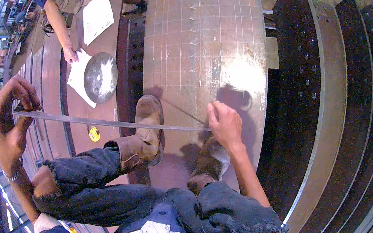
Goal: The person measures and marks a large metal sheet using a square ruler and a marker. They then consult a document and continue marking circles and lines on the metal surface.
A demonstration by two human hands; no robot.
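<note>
A long, thin grey metal strip (pixel 92 121) spans the space in front of me, above my boots. My left hand (pixel 16 110) is closed on its left end, fingers curled round it. At the other end my right hand (pixel 225 125) pinches the strip; the tip there is partly hidden by the fingers. Below my right hand lies a broad brown steel plate (pixel 195 63) scribed with a grid of pale lines. My boots (pixel 150 113) rest on this plate, and the right hand casts a shadow on it.
At the upper left a co-worker's hands (pixel 71 54) hold white paper sheets (pixel 97 20). A round grey metal disc (pixel 100 77) lies by the papers. A yellow tape measure (pixel 94 134) sits on the left beams. Tall steel beams with holes (pixel 292 104) stand on the right.
</note>
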